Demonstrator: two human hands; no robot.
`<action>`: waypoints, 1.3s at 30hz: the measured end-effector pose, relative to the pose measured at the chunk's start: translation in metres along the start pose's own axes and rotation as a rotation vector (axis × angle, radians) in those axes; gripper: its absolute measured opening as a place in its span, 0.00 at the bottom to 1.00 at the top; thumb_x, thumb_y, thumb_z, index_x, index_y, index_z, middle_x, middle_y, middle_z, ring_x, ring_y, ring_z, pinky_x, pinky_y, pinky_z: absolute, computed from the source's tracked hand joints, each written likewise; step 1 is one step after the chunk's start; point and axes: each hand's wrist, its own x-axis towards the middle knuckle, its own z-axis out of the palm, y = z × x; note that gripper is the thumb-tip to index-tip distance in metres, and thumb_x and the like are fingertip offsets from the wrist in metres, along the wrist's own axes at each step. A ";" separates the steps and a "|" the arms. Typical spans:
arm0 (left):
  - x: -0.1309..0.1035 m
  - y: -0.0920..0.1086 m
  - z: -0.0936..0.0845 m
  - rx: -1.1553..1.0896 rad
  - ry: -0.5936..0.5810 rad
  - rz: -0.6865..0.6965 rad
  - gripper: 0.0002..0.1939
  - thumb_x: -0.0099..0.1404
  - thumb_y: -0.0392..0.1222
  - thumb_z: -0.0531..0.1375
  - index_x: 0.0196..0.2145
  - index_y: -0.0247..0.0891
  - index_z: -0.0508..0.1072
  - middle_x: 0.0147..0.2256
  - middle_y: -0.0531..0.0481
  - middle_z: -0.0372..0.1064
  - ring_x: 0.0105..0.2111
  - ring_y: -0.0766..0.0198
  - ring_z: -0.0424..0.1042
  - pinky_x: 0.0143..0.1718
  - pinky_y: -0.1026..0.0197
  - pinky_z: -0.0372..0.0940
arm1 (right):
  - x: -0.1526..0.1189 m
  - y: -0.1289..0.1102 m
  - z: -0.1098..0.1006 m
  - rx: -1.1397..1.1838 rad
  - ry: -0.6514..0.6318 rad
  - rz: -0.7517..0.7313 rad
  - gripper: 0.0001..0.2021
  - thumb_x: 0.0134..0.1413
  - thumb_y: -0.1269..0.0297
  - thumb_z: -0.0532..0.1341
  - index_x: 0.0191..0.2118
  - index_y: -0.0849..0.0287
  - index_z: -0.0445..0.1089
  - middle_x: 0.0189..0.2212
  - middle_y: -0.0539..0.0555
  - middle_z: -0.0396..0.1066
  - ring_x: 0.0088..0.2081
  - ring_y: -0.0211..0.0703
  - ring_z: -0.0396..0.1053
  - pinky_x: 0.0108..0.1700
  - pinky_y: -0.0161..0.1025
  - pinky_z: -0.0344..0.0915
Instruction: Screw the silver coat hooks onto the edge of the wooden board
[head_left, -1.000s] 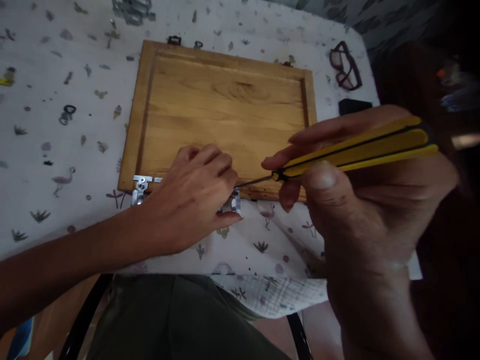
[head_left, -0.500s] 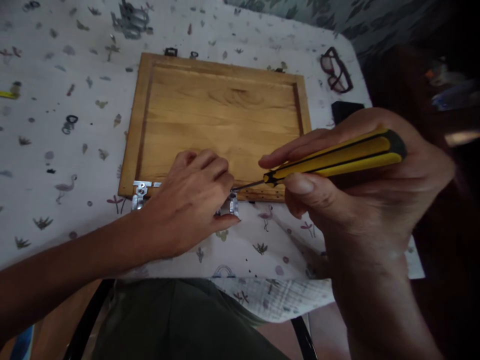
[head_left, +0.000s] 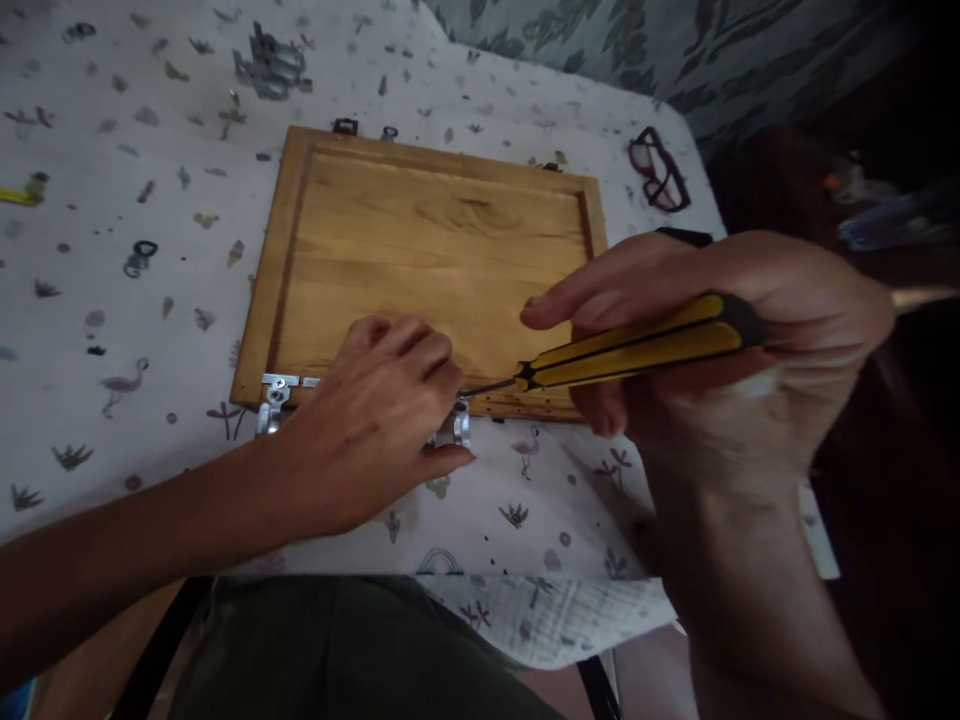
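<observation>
A framed wooden panel point(head_left: 435, 240) lies flat before me. Shiny metal brackets point(head_left: 274, 398) with curved ends sit along its near edge. My left hand point(head_left: 375, 430) presses down there with curled fingers, its thumb beside the right-hand metal piece point(head_left: 462, 428); the metal between is hidden beneath it. My right hand point(head_left: 720, 340) holds a yellow and black screwdriver point(head_left: 630, 350), its handle lying against the palm and the index finger stretched out. The shaft points left, with the tip at the bracket by my left fingers. Whether the tip sits in a screw I cannot tell.
A patterned cloth point(head_left: 180, 330) covers the table. Eyeglasses point(head_left: 660, 172) lie at the far right, near a dark object point(head_left: 684, 236) partly behind my right hand. Grey metal pieces point(head_left: 270, 65) lie at the far left. Something yellow point(head_left: 16, 196) is at the left edge.
The screwdriver handle has turned and dropped a little within my right hand, and the right fingers have shifted around it. My left hand stays on the bracket. The view has tilted slightly.
</observation>
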 end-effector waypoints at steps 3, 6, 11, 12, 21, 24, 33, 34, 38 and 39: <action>0.000 0.000 0.001 0.006 0.010 0.013 0.19 0.60 0.53 0.69 0.37 0.33 0.76 0.41 0.43 0.74 0.47 0.48 0.70 0.47 0.45 0.63 | 0.000 0.005 0.002 0.035 0.036 -0.062 0.10 0.53 0.53 0.69 0.37 0.53 0.80 0.34 0.54 0.79 0.21 0.41 0.70 0.24 0.42 0.74; -0.001 0.000 0.002 0.019 0.029 0.030 0.19 0.59 0.53 0.70 0.36 0.33 0.76 0.40 0.43 0.74 0.46 0.48 0.70 0.46 0.46 0.63 | -0.002 0.009 0.002 0.097 0.048 -0.094 0.09 0.51 0.55 0.70 0.36 0.53 0.80 0.29 0.53 0.78 0.21 0.42 0.71 0.19 0.40 0.71; -0.001 -0.002 0.000 0.025 0.020 0.035 0.19 0.61 0.54 0.69 0.37 0.33 0.75 0.40 0.43 0.73 0.46 0.48 0.70 0.46 0.46 0.63 | -0.008 0.010 0.001 0.165 0.007 -0.044 0.15 0.55 0.55 0.68 0.47 0.52 0.78 0.35 0.50 0.80 0.13 0.32 0.62 0.10 0.33 0.59; -0.001 -0.002 -0.001 0.025 0.010 0.041 0.19 0.62 0.54 0.68 0.37 0.33 0.75 0.40 0.43 0.73 0.46 0.48 0.70 0.46 0.46 0.63 | -0.010 0.009 0.000 0.161 -0.005 -0.026 0.15 0.56 0.56 0.67 0.49 0.51 0.78 0.35 0.50 0.80 0.12 0.31 0.61 0.10 0.32 0.58; -0.002 -0.001 0.002 0.024 0.054 0.032 0.17 0.61 0.52 0.68 0.36 0.34 0.76 0.37 0.45 0.72 0.44 0.51 0.70 0.45 0.49 0.62 | -0.015 0.016 -0.004 0.092 0.060 -0.133 0.11 0.51 0.62 0.71 0.43 0.48 0.79 0.34 0.50 0.79 0.17 0.36 0.66 0.07 0.34 0.54; -0.002 -0.001 0.003 0.017 0.054 0.033 0.18 0.61 0.53 0.69 0.37 0.32 0.77 0.37 0.45 0.72 0.44 0.50 0.70 0.45 0.48 0.62 | -0.013 0.014 -0.001 0.112 0.080 -0.159 0.12 0.49 0.64 0.72 0.41 0.50 0.79 0.30 0.51 0.78 0.21 0.39 0.69 0.12 0.36 0.61; -0.002 -0.001 0.002 0.013 0.040 0.031 0.19 0.61 0.52 0.69 0.36 0.32 0.76 0.38 0.44 0.72 0.45 0.49 0.69 0.46 0.47 0.62 | -0.019 0.008 0.002 0.079 0.086 -0.083 0.14 0.52 0.60 0.70 0.46 0.53 0.79 0.32 0.51 0.77 0.19 0.38 0.66 0.12 0.39 0.58; -0.002 -0.001 0.002 0.012 0.037 0.031 0.18 0.61 0.52 0.69 0.36 0.32 0.76 0.38 0.44 0.72 0.45 0.49 0.69 0.46 0.47 0.62 | -0.019 0.008 0.000 0.054 0.080 -0.075 0.15 0.53 0.60 0.69 0.48 0.53 0.79 0.32 0.52 0.77 0.19 0.38 0.66 0.11 0.39 0.57; -0.002 -0.001 0.002 0.019 0.035 0.026 0.18 0.61 0.52 0.68 0.37 0.33 0.76 0.38 0.45 0.72 0.45 0.50 0.69 0.46 0.48 0.62 | -0.021 0.011 -0.006 0.040 0.036 -0.114 0.14 0.53 0.65 0.69 0.46 0.55 0.79 0.35 0.52 0.78 0.20 0.36 0.67 0.16 0.37 0.66; -0.002 -0.001 0.002 0.024 0.044 0.025 0.18 0.61 0.53 0.68 0.37 0.33 0.76 0.38 0.45 0.72 0.45 0.50 0.69 0.45 0.48 0.62 | -0.021 0.013 -0.008 0.050 0.030 -0.132 0.13 0.51 0.65 0.70 0.45 0.56 0.80 0.35 0.53 0.78 0.21 0.36 0.68 0.21 0.38 0.70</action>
